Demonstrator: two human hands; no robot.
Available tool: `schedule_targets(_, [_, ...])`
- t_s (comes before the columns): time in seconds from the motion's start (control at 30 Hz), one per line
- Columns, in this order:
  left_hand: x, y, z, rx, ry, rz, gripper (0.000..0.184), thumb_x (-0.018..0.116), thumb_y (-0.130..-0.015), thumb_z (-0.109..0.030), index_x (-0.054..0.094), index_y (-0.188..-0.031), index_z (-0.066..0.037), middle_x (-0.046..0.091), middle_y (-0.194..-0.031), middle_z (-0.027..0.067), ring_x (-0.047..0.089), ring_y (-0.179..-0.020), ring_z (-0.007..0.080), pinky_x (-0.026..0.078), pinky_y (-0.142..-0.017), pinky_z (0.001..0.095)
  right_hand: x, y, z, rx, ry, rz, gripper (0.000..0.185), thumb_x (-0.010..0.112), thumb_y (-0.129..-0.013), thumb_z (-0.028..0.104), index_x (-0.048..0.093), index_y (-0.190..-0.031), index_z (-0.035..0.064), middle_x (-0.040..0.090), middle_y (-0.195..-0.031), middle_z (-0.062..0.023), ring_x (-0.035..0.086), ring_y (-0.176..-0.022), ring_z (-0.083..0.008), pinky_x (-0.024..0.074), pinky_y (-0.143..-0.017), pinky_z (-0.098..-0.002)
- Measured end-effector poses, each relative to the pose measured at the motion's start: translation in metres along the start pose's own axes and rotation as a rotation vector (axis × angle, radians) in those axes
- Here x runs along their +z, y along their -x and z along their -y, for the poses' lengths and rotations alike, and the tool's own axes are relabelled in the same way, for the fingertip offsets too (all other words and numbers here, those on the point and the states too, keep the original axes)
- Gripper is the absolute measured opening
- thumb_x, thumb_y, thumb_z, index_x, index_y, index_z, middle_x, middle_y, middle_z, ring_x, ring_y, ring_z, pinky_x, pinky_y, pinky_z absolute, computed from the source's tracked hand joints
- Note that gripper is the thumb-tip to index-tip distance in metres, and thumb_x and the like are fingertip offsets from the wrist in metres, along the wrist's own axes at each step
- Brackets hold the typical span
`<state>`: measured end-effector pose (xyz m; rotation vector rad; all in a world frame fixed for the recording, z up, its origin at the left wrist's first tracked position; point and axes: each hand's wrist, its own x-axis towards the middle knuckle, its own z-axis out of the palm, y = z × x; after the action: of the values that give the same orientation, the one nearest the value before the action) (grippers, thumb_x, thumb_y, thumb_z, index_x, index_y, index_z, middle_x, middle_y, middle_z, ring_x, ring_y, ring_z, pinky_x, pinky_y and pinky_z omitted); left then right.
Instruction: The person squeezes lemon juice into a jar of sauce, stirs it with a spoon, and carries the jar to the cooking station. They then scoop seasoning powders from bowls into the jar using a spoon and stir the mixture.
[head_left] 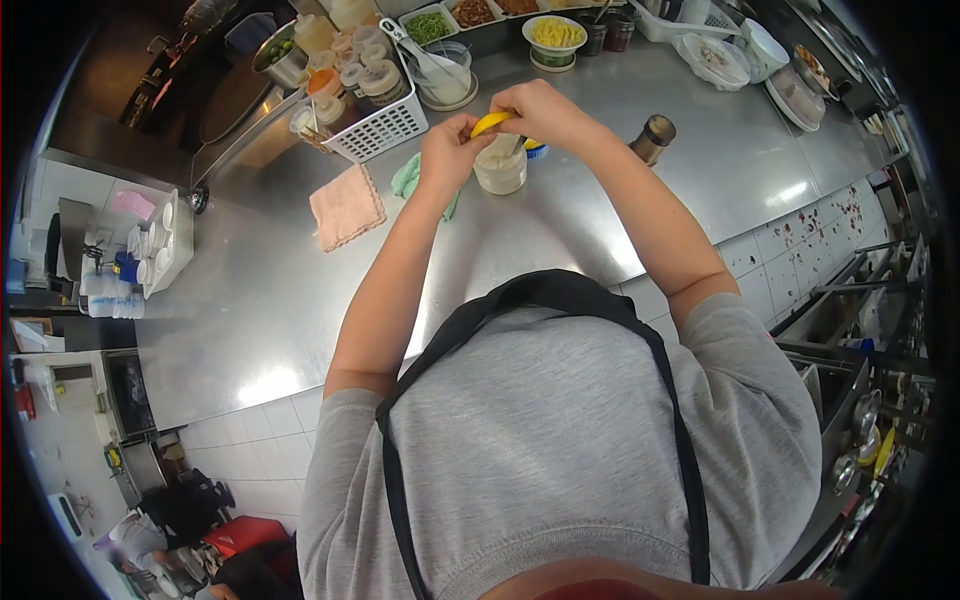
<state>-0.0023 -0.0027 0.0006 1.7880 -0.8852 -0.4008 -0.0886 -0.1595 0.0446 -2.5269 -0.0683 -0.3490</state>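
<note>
My left hand [450, 150] and my right hand [540, 112] meet above the far part of the steel counter. Between them both pinch a yellow curved piece [491, 123], too small in view to tell its kind. Just below stands a clear jar [500, 170] of pale, creamy contents, with what looks like a utensil handle leaning in it. A blue and yellow round item [537, 150], perhaps a lid, lies beside the jar, partly hidden. Left of the jar, a green cloth [407, 177] is partly covered by my left forearm.
A pink cloth [347, 207] lies on the counter [250, 300]. Behind it, a white basket [385, 132] holds several bottles and jars. A bowl of yellow food [556, 34] stands at the back. Right of my right forearm is a dark-capped grinder [654, 138].
</note>
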Motion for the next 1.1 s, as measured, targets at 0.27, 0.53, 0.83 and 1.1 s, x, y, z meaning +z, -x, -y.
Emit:
schedule_targets(0.27, [-0.001,-0.001,-0.002,0.002,-0.044,0.0,0.012,0.065,-0.079,-0.002,0.062,-0.091,0.0,0.064,-0.077,0.0002,0.055,-0.067,0.0045,0.042,-0.061,0.0194,0.004,-0.001,-0.007,-0.059,0.003,-0.017,0.018,0.069,-0.07,0.009,0.064,-0.085,0.0025,0.061,-0.068,-0.0134,0.057,-0.059,-0.0253,0.044,-0.057,-0.0339])
schedule_targets(0.53, [-0.008,-0.002,-0.007,0.001,-0.03,0.056,0.018,0.07,-0.081,-0.015,0.064,-0.091,-0.001,0.064,-0.079,-0.001,0.054,-0.068,0.004,0.041,-0.061,0.0192,-0.008,-0.007,-0.007,-0.042,-0.049,0.034,0.019,0.07,-0.071,0.012,0.065,-0.088,0.0031,0.062,-0.068,-0.0101,0.06,-0.062,-0.0208,0.046,-0.059,-0.0306])
schedule_targets(0.83, [-0.013,-0.01,0.009,-0.039,0.156,-0.005,0.028,0.069,-0.083,-0.023,0.066,-0.096,0.001,0.065,-0.08,0.001,0.055,-0.069,0.0046,0.042,-0.063,0.0183,-0.025,-0.014,-0.054,0.075,-0.494,-0.061,0.031,0.072,-0.073,0.019,0.063,-0.1,0.0055,0.066,-0.089,-0.0058,0.062,-0.082,-0.0138,0.0484,-0.074,-0.0267])
schedule_targets(1.1, [-0.013,-0.025,0.005,-0.081,0.195,-0.033,0.035,0.068,-0.084,-0.031,0.066,-0.097,0.001,0.066,-0.084,0.0026,0.057,-0.074,0.007,0.043,-0.07,0.0211,0.035,0.012,-0.088,0.337,0.254,0.132,0.027,0.071,-0.073,0.018,0.062,-0.098,0.0112,0.055,-0.103,-0.0053,0.053,-0.106,-0.0244,0.0444,-0.085,-0.0395])
